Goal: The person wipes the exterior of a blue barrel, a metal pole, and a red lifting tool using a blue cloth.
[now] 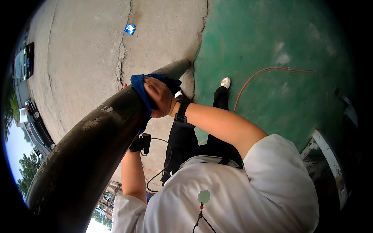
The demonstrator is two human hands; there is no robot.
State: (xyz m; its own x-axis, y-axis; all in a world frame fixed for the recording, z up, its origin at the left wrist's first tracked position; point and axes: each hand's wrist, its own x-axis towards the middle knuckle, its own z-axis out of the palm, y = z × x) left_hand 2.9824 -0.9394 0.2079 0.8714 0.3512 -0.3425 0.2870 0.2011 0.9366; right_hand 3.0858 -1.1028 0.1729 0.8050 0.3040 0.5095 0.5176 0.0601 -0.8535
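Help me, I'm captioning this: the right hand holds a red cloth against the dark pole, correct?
Not quite: the cloth is blue, not red, as the head view shows. The right hand does hold it against the dark pole.

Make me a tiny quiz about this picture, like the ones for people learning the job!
1. What is between the right hand and the pole?
2. True or false: the blue packet lies on the green floor.
3. What colour is the strap on the right wrist? A red, B black, C white.

Key:
1. A blue cloth.
2. False; it lies on grey ground.
3. B.
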